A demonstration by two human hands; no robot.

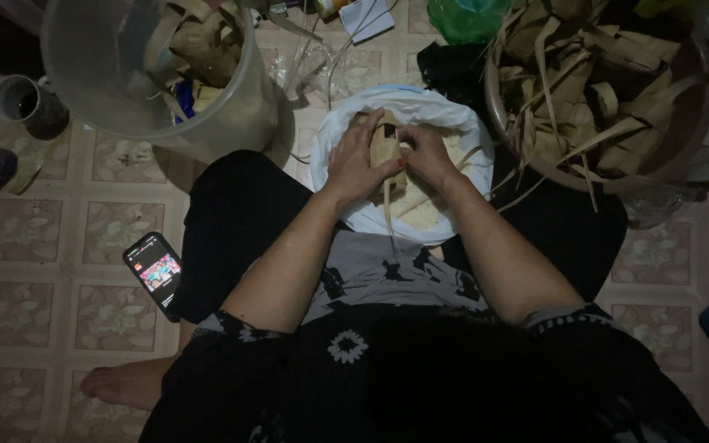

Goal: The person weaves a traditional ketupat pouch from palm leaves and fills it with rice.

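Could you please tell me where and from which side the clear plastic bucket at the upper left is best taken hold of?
Probably by the rim of the clear plastic bucket, on its near side facing the person. The bucket tilts its open mouth this way, so that edge is bare and close, while dried leaves fill the far part. The left hand is nearer than the right hand.

Single view, head-worn camera, looking almost straight down from above the seated person's lap onto a tiled floor (34,271). Top of frame lies away from the body, bottom edge is filled by the dark patterned clothing. Range close: forearms run up from the lower centre and the left hand (359,160) and right hand (427,154) meet just above mid-frame. Frame cuts the clear plastic tub (108,74) at upper left and the round basin (683,139) at upper right. Light dim, corners dark. No second view to overlap
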